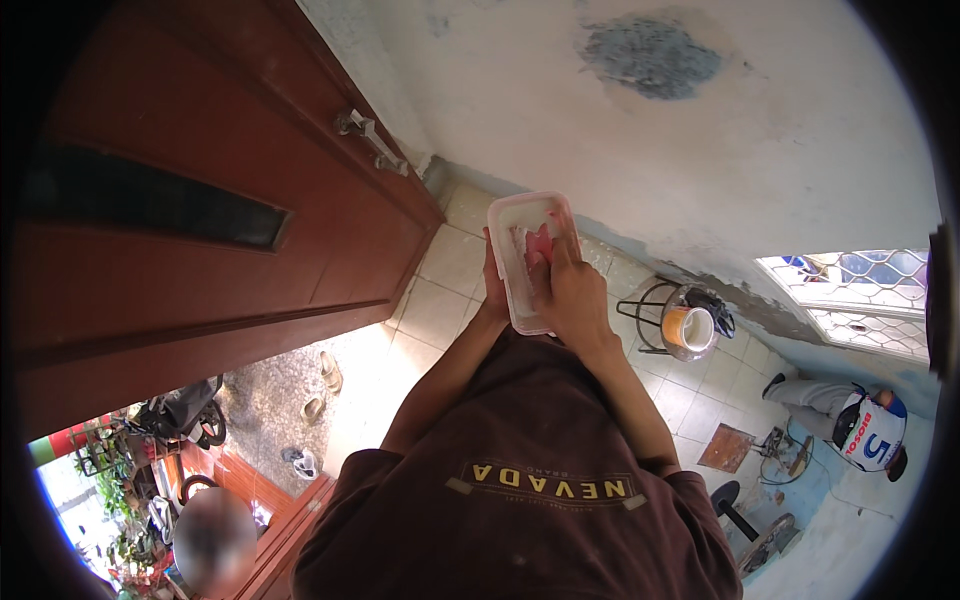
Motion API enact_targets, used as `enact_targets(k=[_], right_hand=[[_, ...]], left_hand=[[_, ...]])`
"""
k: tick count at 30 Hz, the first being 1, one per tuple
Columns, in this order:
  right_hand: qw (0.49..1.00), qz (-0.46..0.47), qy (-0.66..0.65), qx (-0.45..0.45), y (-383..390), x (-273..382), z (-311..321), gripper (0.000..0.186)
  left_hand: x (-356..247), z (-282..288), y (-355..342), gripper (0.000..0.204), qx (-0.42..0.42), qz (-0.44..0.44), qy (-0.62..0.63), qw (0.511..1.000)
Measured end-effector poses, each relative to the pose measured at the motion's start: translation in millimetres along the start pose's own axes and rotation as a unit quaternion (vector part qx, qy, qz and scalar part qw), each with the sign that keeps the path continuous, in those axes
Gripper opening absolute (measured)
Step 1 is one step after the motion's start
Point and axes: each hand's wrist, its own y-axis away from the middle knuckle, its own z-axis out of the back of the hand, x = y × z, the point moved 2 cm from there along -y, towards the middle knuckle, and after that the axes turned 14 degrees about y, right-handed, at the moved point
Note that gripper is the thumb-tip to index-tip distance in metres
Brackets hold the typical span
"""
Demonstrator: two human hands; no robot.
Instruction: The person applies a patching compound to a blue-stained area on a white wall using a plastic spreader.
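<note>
In front of my body I hold a clear rectangular plastic tub (517, 208) with a pale rim. My left hand (494, 283) is wrapped around the tub's left side, most of its fingers hidden behind the wall. My right hand (572, 297) reaches over the right rim and into the tub. Its fingers are closed on a pink-red flat piece (539, 244), whose exact kind I cannot make out. Whitish smears show on the tub's inside near that piece.
A brown door (200, 170) with a metal handle (372, 142) stands at left. The patched wall (800, 130) runs ahead and right. A stool (652, 318) bears an orange-and-white bucket (688, 328). One person (870, 435) is at lower right, another (215, 545) at lower left.
</note>
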Motion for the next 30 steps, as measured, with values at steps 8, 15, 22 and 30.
enact_targets(k=[8,15,22,30], right_hand=[[0.999,-0.012,-0.03,-0.031,-0.4,-1.3,12.2,0.025],[0.999,0.006,0.011,-0.047,-11.1,-6.7,-8.8,0.021],[1.0,0.008,-0.007,-0.017,-7.7,5.6,11.9,0.019],[0.997,-0.054,-0.051,-0.006,-15.2,-10.5,12.8,0.022]], left_hand=[[-0.5,-30.1,-0.7,0.078,0.086,0.01,0.012,0.996],[3.6,-23.1,-0.1,0.074,0.004,-0.021,-0.002,1.0],[-4.4,-20.5,-7.8,0.074,0.022,-0.008,-0.038,0.999],[-1.3,-22.6,-8.3,0.076,0.061,-0.001,-0.05,0.997]])
